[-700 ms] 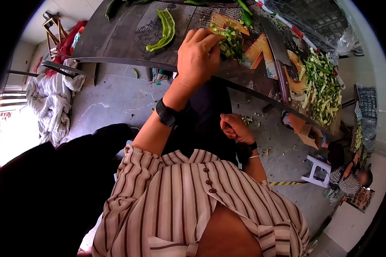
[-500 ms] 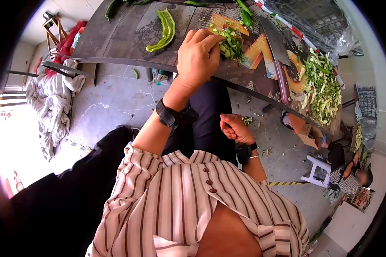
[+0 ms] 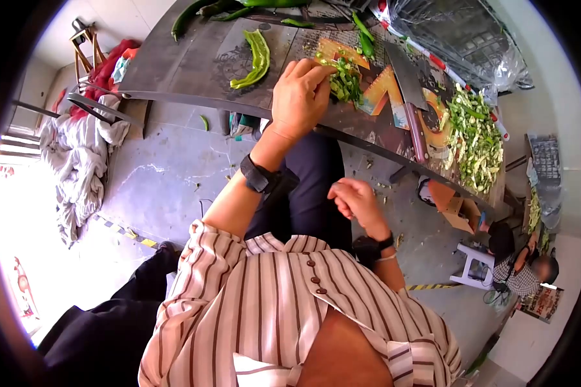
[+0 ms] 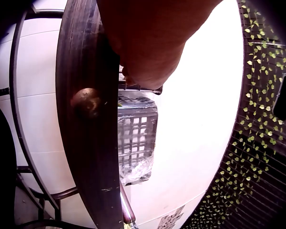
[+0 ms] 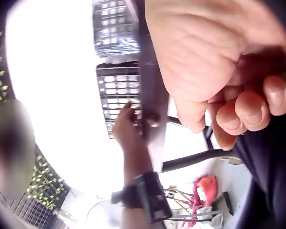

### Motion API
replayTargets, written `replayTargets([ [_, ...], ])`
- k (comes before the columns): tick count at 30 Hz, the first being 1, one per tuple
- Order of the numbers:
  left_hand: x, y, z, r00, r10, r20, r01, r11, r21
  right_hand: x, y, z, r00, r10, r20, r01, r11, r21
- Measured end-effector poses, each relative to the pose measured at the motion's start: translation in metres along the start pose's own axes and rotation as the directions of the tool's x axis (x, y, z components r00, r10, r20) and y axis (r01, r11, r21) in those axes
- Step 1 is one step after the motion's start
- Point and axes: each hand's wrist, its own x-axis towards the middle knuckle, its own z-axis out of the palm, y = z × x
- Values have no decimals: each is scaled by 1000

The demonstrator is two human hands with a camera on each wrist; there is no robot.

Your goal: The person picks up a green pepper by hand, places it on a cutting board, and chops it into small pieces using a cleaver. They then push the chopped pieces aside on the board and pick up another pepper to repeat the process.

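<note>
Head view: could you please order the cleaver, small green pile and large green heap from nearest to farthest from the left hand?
1. Small green pile, beside the left hand
2. Cleaver, right of that pile
3. Large green heap, farther right

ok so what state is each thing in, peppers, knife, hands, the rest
split pepper: cut open, lying flat
small pile: chopped
large heap: chopped
green pepper at far left: looks whole
knife: lying on the table, unheld
left hand: at the small pile, grip unclear
right hand: fingers loosely curled, empty
crate: wrapped in plastic
</note>
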Motion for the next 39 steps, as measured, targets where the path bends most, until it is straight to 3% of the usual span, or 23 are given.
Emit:
replayTargets([
  [2,1,2,-1,999,-12,33,12,1000,-1,-19,-33,-2,968,-207,-140,195,976,-98],
  [4,1,1,-2,999,2,32,-2,1000,-19,-25,-62,-10,800,-502,-329,370,844,-388],
  [5,1,1,-3,999,-5,46,7,1000,-26,-22,-71,-22,660,-677,-327,427,696,-578],
  [8,7,9,-16,998,-7,54,11,997,-75,-23,-101,-45,573,-745,-340,130,493,-860],
  [9,9,11,-21,999,16,39,-14,999,-48,-20,-106,-53,560,-758,-336,131,481,-867],
  [11,11,12,-36,999,38,22,-38,999,26,-13,-108,-68,549,-802,-235,33,302,-953],
  [12,10,4,-43,999,-11,49,6,995,103,-9,-108,-74,541,-809,-229,37,294,-955],
  [14,9,-13,-54,1000,-1,7,-1,960,278,-2,-108,-83,640,-719,-271,-24,334,-942],
  [17,10,-26,-69,996,-88,6,77,898,433,7,-110,-87,676,-681,-281,-58,331,-942],
  [23,10,-31,-74,994,-92,64,54,895,443,26,-110,-99,685,-646,-337,-167,312,-936],
  [26,6,-31,-72,992,-97,76,55,899,435,30,-111,-103,725,-577,-376,-174,375,-911],
  [28,5,-32,-71,990,-127,68,86,899,429,32,-113,-102,730,-590,-344,-101,405,-909],
  [36,7,-35,-73,993,-115,22,97,912,398,31,-110,-120,705,-563,-432,-67,553,-830],
  [38,9,-42,-75,988,-157,7,142,909,393,26,-114,-121,732,-522,-439,87,710,-699],
  [39,11,-47,-76,989,-143,-34,145,918,370,25,-114,-118,701,-567,-432,171,722,-671],
])
